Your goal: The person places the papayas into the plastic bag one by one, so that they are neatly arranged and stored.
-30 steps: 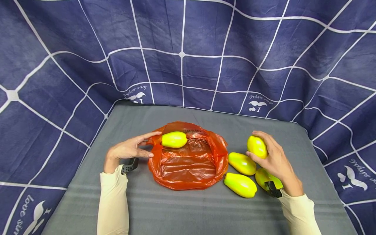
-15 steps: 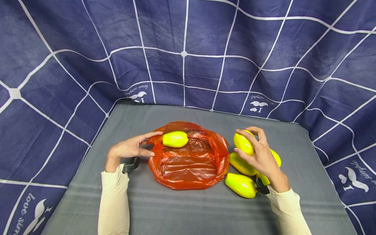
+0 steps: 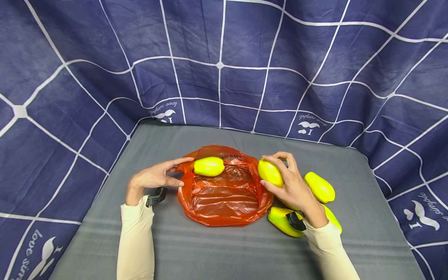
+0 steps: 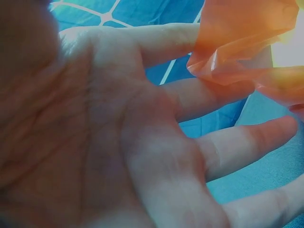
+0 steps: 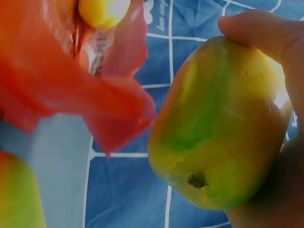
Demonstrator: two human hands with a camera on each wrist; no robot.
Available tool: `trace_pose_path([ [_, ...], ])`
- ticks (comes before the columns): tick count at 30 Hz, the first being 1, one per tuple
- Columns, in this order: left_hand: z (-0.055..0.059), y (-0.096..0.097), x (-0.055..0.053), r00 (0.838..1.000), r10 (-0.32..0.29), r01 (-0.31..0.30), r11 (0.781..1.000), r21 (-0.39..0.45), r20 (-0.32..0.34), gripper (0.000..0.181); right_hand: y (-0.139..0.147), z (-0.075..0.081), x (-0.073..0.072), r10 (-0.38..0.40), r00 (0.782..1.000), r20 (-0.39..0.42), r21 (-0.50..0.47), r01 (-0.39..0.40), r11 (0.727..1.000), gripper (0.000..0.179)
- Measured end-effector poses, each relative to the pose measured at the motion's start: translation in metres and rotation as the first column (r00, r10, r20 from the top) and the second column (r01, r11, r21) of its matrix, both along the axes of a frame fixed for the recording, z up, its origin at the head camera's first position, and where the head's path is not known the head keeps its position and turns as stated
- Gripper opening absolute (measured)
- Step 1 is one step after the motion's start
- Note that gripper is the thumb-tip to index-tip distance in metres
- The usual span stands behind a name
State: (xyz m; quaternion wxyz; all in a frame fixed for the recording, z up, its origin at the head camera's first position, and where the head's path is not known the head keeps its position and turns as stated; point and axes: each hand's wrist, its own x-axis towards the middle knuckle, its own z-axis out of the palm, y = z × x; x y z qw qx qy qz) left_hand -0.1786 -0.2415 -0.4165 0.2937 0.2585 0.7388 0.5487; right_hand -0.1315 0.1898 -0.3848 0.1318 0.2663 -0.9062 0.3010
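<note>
An orange-red plastic bag (image 3: 224, 216) lies with its mouth wide on the grey surface. One yellow papaya (image 3: 209, 166) shows at the left of that mouth. My left hand (image 3: 154, 177) touches the bag's left rim, its fingers (image 4: 237, 147) nearly straight and spread in the left wrist view. Over the right rim, my right hand (image 3: 294, 188) grips another papaya (image 3: 270, 172) between thumb and fingers. Up close in the right wrist view, this held papaya (image 5: 218, 128) is yellow-green with a dark stem nub.
Several more papayas lie right of the bag: one papaya (image 3: 319, 186) is in full view, while a lower papaya (image 3: 280, 219) and others are partly hidden by my right arm. A blue curtain (image 3: 196, 81) with white lines stands behind and around the grey table (image 3: 210, 252).
My right hand has carried its papaya leftward, from above the loose papayas to the bag's right rim. The left hand and the bag have stayed in place.
</note>
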Motion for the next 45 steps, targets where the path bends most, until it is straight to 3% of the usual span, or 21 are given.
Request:
trace_pose_path([
  [10, 0.000, -0.001, 0.000, 0.999, 0.007, -0.007, 1.000, -0.011, -0.038, 0.083, -0.029, -0.010, -0.002, 0.169, 0.985, 0.032, -0.008, -0.169, 0.986, 0.058],
  [20, 0.000, 0.000, 0.001, 1.000, 0.008, -0.008, 1.000, 0.008, -0.029, 0.084, -0.053, -0.019, -0.007, 0.258, 0.965, 0.043, 0.042, -0.260, 0.965, 0.055],
  [30, 0.000, -0.001, 0.000, 1.000, 0.003, -0.003, 1.000, -0.005, -0.030, 0.084, -0.084, -0.023, -0.002, 0.344, 0.937, 0.059, 0.110, -0.348, 0.931, 0.059],
  [35, 0.001, -0.001, 0.000, 1.000, 0.005, -0.005, 1.000, -0.009, -0.026, 0.084, -0.099, -0.023, -0.001, 0.340, 0.932, 0.124, 0.134, -0.355, 0.925, 0.060],
  [45, -0.001, -0.002, -0.001, 0.999, 0.000, 0.000, 1.000, -0.002, -0.040, 0.086, -0.113, -0.022, -0.003, 0.377, 0.885, 0.275, 0.126, -0.422, 0.898, 0.053],
])
